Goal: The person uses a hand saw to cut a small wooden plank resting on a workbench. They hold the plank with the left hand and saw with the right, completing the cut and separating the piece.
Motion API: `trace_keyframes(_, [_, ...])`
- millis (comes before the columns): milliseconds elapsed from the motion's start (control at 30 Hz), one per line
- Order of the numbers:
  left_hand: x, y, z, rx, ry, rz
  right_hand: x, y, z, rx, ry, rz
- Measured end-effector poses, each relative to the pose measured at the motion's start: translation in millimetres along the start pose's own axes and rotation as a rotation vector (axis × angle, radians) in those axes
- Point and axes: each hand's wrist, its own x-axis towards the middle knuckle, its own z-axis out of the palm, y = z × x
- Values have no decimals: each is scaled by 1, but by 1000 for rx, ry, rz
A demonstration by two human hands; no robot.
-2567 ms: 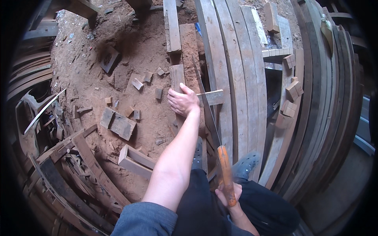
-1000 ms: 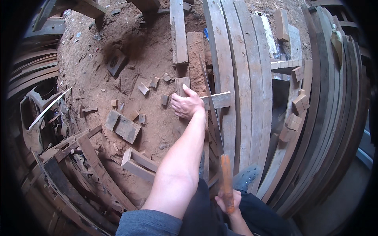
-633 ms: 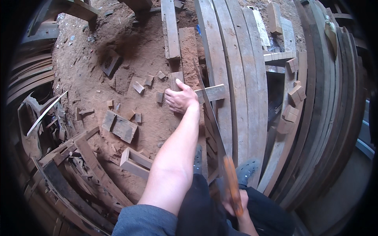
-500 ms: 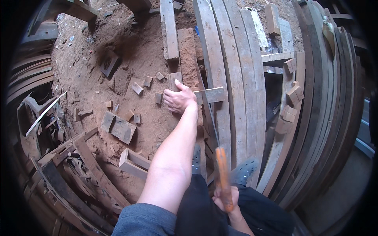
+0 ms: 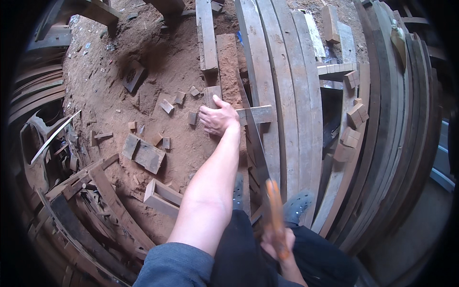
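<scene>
A: Saw (image 5: 256, 143)? Long axis?
B: Runs near-to-far, tip away, orange handle toward the person, blade across a small batten (image 5: 256, 115) lying crosswise.
A: Surface?
B: Curved planks (image 5: 287, 71) on red dirt ground (image 5: 143, 86), offcuts around.
A: Hands?
B: Left hand (image 5: 217, 117) pressed flat on batten, just left of blade. Right hand (image 5: 277, 239) clamped on handle.

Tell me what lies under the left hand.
The left hand presses down a short wooden strip laid across the long planks. The strip's left end is covered by the hand. The saw blade crosses it.
</scene>
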Motion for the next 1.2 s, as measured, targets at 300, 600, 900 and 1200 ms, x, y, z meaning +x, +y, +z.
trace_keyframes(300, [-1, -4, 2, -49, 14, 18, 5, -21, -2, 25, 2, -45])
trace_keyframes(600, [0, -7, 14, -21, 110, 54, -47, -21, -20, 1, -68, -214])
trace_keyframes(900, [0, -7, 14, -4, 119, 57, 21, 8, 12, -22, -19, 54])
trace_keyframes(1200, [-1, -9, 16, -19, 149, 68, -14, -10, -13, 48, -53, 138])
